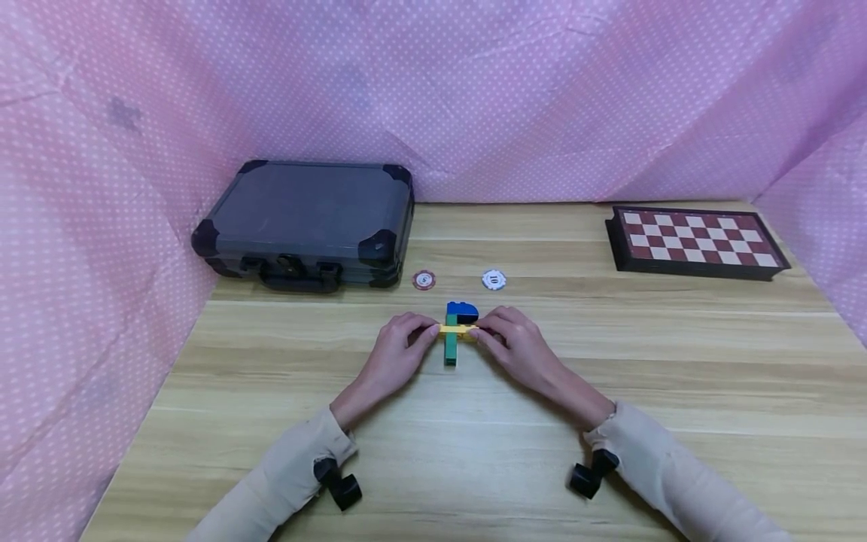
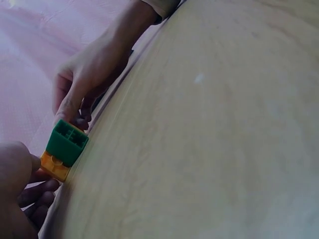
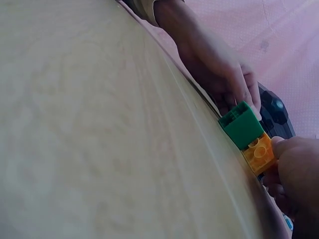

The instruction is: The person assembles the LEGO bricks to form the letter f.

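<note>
A small build of toy building bricks stands at the middle of the table. It has a green brick lying lengthwise, a yellow brick across it, and a blue brick with a rounded end at its far side. My left hand pinches the left end of the yellow brick between thumb and fingers. At the other end my right hand pinches the same brick. Both wrist views show the hollow end of the green brick facing me. In those views the blue brick is hidden.
Beyond the build lie a red poker chip and a white poker chip. A grey case with black corners stands at the back left. At the back right is a checkered board. A pink dotted cloth hangs behind the wooden table.
</note>
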The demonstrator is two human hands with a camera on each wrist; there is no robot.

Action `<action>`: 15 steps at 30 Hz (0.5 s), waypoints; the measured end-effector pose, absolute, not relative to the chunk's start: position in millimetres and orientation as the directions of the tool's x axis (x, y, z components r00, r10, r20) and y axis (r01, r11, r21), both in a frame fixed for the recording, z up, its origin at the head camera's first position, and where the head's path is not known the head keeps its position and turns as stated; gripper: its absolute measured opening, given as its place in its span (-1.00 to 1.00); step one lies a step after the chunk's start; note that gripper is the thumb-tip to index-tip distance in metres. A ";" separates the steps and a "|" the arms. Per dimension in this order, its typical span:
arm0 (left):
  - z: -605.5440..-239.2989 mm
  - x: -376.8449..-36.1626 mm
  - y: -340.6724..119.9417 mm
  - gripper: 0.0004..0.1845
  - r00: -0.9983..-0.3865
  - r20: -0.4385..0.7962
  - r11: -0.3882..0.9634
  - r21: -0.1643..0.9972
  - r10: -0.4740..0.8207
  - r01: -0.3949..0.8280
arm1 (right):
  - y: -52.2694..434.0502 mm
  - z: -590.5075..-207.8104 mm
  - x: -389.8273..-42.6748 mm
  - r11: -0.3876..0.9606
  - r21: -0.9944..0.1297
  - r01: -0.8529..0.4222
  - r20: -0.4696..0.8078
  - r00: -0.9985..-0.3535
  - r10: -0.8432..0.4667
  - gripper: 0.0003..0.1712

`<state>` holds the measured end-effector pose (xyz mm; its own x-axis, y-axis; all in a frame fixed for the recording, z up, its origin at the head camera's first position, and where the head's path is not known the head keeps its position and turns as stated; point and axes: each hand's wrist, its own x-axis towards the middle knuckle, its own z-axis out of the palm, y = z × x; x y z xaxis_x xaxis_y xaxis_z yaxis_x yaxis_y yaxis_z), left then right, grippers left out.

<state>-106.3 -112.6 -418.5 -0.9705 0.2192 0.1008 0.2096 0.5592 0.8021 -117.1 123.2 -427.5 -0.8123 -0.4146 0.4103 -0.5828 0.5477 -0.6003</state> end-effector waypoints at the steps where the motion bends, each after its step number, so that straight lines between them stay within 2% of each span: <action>1: -418.6 -106.4 -112.7 -0.80 -0.970 0.104 0.558 0.802 0.220 0.212 | 123.6 -427.8 -117.2 0.548 -0.602 -0.581 0.411 -0.813 -0.412 -0.83; 10: -416.1 -103.0 -120.2 -0.66 -0.972 0.087 0.548 0.813 0.217 0.195 | 134.2 -425.4 -114.8 0.566 -0.638 -0.522 0.341 -0.851 -0.400 -0.82; 15: -405.6 -101.2 -136.2 -0.54 -0.961 0.133 0.567 0.784 0.243 0.252 | 151.2 -417.5 -111.0 0.566 -0.644 -0.515 0.308 -0.852 -0.424 -0.81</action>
<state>-101.2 -136.2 -405.6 -0.9609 0.2430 0.1330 0.2519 0.5670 0.7842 -111.0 151.2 -417.5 -0.8517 -0.4242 0.3078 -0.5146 0.5662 -0.6439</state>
